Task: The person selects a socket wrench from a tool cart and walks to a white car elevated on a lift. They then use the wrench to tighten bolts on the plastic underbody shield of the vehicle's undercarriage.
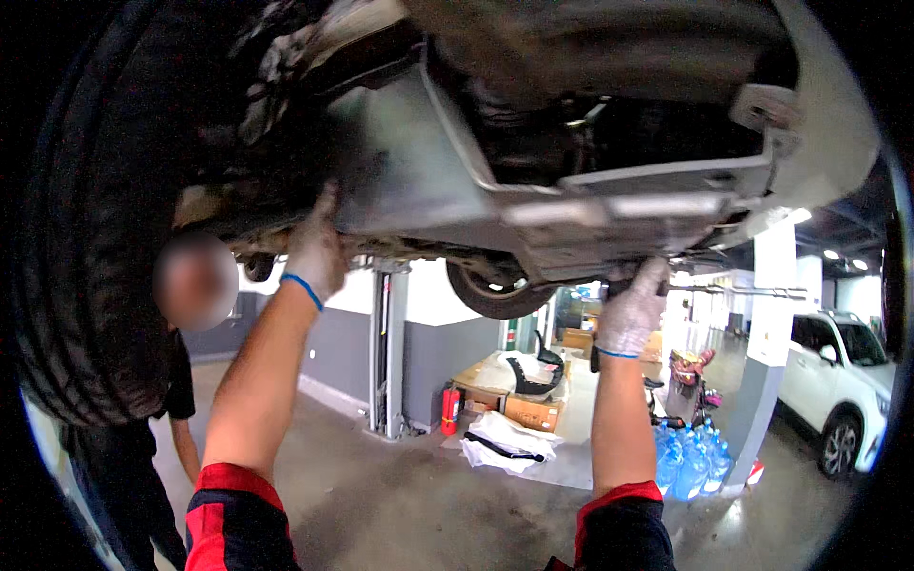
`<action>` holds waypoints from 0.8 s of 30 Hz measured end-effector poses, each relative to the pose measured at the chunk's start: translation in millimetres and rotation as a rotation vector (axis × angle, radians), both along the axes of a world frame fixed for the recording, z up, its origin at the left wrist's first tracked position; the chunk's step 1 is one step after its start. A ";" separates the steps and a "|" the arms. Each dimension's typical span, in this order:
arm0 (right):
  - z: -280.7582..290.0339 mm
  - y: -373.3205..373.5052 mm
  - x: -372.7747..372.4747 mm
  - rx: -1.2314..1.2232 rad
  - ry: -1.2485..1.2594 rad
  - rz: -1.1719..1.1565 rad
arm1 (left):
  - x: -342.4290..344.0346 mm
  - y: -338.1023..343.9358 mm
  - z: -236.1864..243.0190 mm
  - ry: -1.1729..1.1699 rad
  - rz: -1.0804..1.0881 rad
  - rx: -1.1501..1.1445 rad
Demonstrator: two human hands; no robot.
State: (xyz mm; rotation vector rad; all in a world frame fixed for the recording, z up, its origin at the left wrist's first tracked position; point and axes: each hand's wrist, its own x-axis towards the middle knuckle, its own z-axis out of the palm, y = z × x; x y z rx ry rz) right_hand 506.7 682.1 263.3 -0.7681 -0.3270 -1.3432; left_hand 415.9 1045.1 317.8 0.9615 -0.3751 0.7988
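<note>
Overhead is the underside of a raised car, with a large grey underbody panel (pixel 419 157) spanning its middle. My left hand (pixel 317 249), in a pale glove with a blue cuff, reaches up to the panel's lower left edge. At least one of its fingers is stretched upward against the panel; the others are partly hidden. My right hand (pixel 631 312), gloved alike, is raised under the panel's right end. Its fingers are curled around something dark, mostly covered by the hand, whose kind I cannot make out.
A tyre (pixel 95 219) fills the left side, with a person (pixel 124 476) standing behind it. Beyond are a lift post (pixel 386 352), a red fire extinguisher (pixel 450 409), cardboard boxes (pixel 533 413), blue water bottles (pixel 690 462), a pillar (pixel 766 352) and a white car (pixel 838 371).
</note>
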 end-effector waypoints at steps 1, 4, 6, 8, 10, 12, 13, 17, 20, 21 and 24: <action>-1.2 -3.8 -1.0 -0.079 -0.041 -0.124 | 3.3 1.9 13.4 -0.043 0.006 0.066; 1.7 -11.7 -14.1 -0.171 -0.054 0.119 | -9.5 -25.8 40.1 -0.049 0.014 0.085; 2.7 -21.0 -23.8 -0.158 -0.129 0.240 | -3.9 -36.9 46.4 -0.085 0.126 0.035; 1.7 -27.0 -17.4 -0.167 -0.212 0.224 | 23.8 -7.2 57.7 -0.183 0.059 0.004; -4.2 -40.7 -13.3 -0.191 -0.254 0.114 | 45.6 -10.9 56.6 -0.339 -0.049 0.000; -5.8 -32.2 -32.6 -0.221 -0.224 0.349 | 82.8 69.1 69.5 -0.371 0.125 0.162; -8.4 -33.1 -32.9 -0.315 -0.231 0.266 | 91.6 82.8 70.2 -0.378 0.200 0.243; -15.8 -43.6 -37.7 -0.370 -0.152 0.186 | 98.0 65.6 49.9 -0.516 0.084 0.326; -14.2 -68.2 -46.8 -0.424 -0.262 -0.151 | 74.4 -0.7 19.1 -0.271 -0.118 -0.101; -5.4 -69.2 -54.5 -0.435 -0.343 -0.170 | 84.4 15.3 22.9 -0.277 -0.116 -0.096; 6.2 -64.5 -100.2 -0.451 -0.405 -0.121 | 86.7 27.1 27.9 -0.247 -0.188 -0.209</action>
